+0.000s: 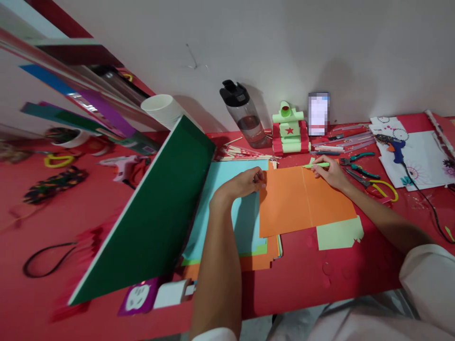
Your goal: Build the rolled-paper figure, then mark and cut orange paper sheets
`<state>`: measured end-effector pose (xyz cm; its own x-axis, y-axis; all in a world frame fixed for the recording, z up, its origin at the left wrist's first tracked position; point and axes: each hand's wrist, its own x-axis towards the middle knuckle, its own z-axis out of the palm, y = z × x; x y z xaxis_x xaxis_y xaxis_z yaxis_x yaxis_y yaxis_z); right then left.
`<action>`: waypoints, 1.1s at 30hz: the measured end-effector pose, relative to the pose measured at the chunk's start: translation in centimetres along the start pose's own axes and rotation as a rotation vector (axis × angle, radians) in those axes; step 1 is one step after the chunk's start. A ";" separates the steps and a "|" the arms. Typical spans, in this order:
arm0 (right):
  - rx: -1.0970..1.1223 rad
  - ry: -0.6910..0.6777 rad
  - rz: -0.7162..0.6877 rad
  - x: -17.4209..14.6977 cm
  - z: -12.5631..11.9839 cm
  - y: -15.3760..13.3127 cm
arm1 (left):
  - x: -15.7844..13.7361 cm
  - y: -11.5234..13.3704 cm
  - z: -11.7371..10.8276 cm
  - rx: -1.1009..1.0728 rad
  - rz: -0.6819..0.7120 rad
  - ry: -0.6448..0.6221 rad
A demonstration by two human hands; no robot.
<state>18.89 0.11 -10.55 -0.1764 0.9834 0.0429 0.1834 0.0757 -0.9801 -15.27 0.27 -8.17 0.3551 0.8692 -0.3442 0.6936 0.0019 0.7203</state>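
**Slipping is the main risk for the lightly steadied orange sheet**

The orange paper sheet [284,203] is laid on the red surface [295,270], its left part over a light-blue paper sheet [218,208] and its lower right edge over a pale-green paper scrap [339,234]. A light-green pen [323,165] is grasped in the fingers of the right hand [329,173], its tip close to the orange sheet's top edge, where a pale line begins; whether this line is drawn or creased cannot be told. The fingers of the left hand [245,182] are curled at the orange sheet's upper left edge; whether the paper is pinched or merely touched cannot be told.

If the paper is steadied only there, it could be swivelled by pen pressure. A stroke could also be jogged by the uneven layers beneath. The dark-green board [152,208], tilted up left of the orange sheet, could be toppled by a nudge from the left forearm. If the water bottle [249,124] beyond the orange sheet were knocked over and leaked, the paper could be soaked.
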 end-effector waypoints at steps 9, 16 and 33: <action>0.020 -0.006 -0.025 0.0 0.0 -0.1 | 0.2 -0.4 0.1 0.006 -0.001 0.005; 0.057 -0.037 -0.098 0.1 -0.3 0.7 | 0.2 -0.8 -0.2 0.021 0.031 -0.011; -0.202 0.106 -0.326 0.1 -5.1 -4.4 | -3.5 1.3 -3.4 -0.170 0.173 0.332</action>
<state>23.00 0.73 -5.22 -0.1581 0.9134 0.3752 0.3228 0.4069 -0.8545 -17.72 -1.07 -4.05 0.2163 0.9762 -0.0163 0.5184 -0.1007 0.8492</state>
